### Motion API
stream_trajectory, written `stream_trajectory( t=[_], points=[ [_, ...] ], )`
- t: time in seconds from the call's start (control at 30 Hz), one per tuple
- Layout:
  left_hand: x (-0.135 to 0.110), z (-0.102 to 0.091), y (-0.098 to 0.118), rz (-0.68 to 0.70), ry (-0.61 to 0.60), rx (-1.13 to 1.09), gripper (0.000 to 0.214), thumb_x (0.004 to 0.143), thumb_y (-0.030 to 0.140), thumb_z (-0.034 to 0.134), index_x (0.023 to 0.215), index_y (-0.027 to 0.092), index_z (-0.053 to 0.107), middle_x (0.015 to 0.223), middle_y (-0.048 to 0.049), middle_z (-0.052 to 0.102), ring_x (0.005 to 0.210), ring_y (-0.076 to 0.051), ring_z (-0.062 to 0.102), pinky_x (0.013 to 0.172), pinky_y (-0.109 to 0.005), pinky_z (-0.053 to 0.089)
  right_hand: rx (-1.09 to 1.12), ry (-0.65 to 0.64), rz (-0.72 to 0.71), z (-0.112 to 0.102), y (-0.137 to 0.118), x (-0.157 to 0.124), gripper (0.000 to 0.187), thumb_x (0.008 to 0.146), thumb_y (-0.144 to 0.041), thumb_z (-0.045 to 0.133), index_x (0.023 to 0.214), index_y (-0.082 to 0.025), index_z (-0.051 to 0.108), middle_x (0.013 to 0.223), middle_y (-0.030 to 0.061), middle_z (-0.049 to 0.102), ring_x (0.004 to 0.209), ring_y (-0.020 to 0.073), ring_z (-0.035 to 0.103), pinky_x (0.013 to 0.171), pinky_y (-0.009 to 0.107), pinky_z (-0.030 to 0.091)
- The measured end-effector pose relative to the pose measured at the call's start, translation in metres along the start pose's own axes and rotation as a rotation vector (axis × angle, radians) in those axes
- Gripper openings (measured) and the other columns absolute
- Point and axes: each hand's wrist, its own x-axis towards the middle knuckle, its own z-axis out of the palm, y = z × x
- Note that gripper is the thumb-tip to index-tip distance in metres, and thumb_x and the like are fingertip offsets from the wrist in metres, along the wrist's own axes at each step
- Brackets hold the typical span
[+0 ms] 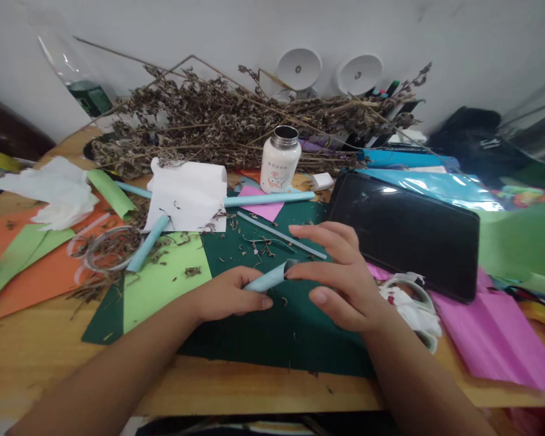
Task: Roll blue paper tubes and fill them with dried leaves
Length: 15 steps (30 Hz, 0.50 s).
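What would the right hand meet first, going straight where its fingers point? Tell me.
The light blue paper roll: the right hand points leftward, fingertips at its end. The left hand holding it probably comes next.

Bright, even light (edges warped).

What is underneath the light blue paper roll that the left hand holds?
A dark green cutting mat strewn with dried plant crumbs. The left hand and right hand cover the mat directly below the light blue paper roll.
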Motion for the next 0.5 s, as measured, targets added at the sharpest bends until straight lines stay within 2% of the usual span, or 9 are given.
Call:
stream_trajectory(
  t=[0.13,0.23,0.3,0.37,0.43,0.5],
  points=[
    [-0.0013,0.0024,0.0030,-0.056,0.051,0.136,0.020,0.065,0.030,0.052,0.058,0.015,0.042,0.045,0.0075,0.035,0.041,-0.005,0.031,0.039,-0.017,0.023,0.008,-0.307,0.114,-0.0038,0.0009,0.0005,0.029,0.080,-0.041,0.039,0.087,-0.022,0.060,0.140,0.0036,0.017,0.124,0.0324,0.016,0.093,0.052,0.019],
    [-0.0016,0.0042,0.0043,-0.061,0.064,0.238,0.022,0.066,0.031,0.051,0.056,0.015,0.040,0.047,0.0072,0.034,0.043,-0.006,0.030,0.040,-0.018,0.023,0.076,-0.451,0.169,-0.0070,0.0029,0.0010,0.029,0.079,-0.044,0.042,0.092,-0.024,0.059,0.141,0.0043,0.015,0.127,0.0310,0.011,0.094,0.053,0.018],
    [-0.0011,0.0051,0.0050,-0.054,0.052,0.289,0.023,0.066,0.031,0.051,0.055,0.015,0.039,0.048,0.0071,0.033,0.045,-0.006,0.029,0.042,-0.018,0.023,0.175,-0.474,0.170,-0.0077,0.0046,0.0006,0.027,0.078,-0.041,0.045,0.090,-0.023,0.060,0.140,0.0056,0.018,0.127,0.0292,0.014,0.096,0.051,0.019],
    [-0.0004,0.0053,0.0058,-0.049,0.051,0.300,0.022,0.066,0.031,0.051,0.054,0.015,0.039,0.048,0.0070,0.032,0.046,-0.006,0.029,0.043,-0.019,0.023,0.301,-0.365,0.177,-0.0073,0.0058,-0.0005,0.022,0.079,-0.034,0.046,0.085,-0.020,0.062,0.136,0.0084,0.028,0.123,0.0267,0.025,0.096,0.046,0.024],
    [0.0003,0.0049,0.0062,-0.055,0.062,0.263,0.022,0.065,0.031,0.052,0.055,0.016,0.039,0.048,0.0073,0.032,0.045,-0.006,0.029,0.042,-0.019,0.022,0.425,-0.108,0.214,-0.0065,0.0062,-0.0021,0.020,0.081,-0.027,0.043,0.081,-0.019,0.061,0.127,0.0092,0.042,0.115,0.0229,0.040,0.093,0.040,0.032],
    [0.0005,0.0041,0.0062,-0.068,0.060,0.198,0.022,0.064,0.031,0.053,0.055,0.016,0.039,0.046,0.0079,0.032,0.043,-0.006,0.028,0.041,-0.019,0.021,0.494,0.131,0.248,-0.0061,0.0061,-0.0037,0.019,0.081,-0.021,0.041,0.080,-0.020,0.059,0.115,0.0072,0.052,0.106,0.0198,0.048,0.087,0.037,0.039]
  ],
)
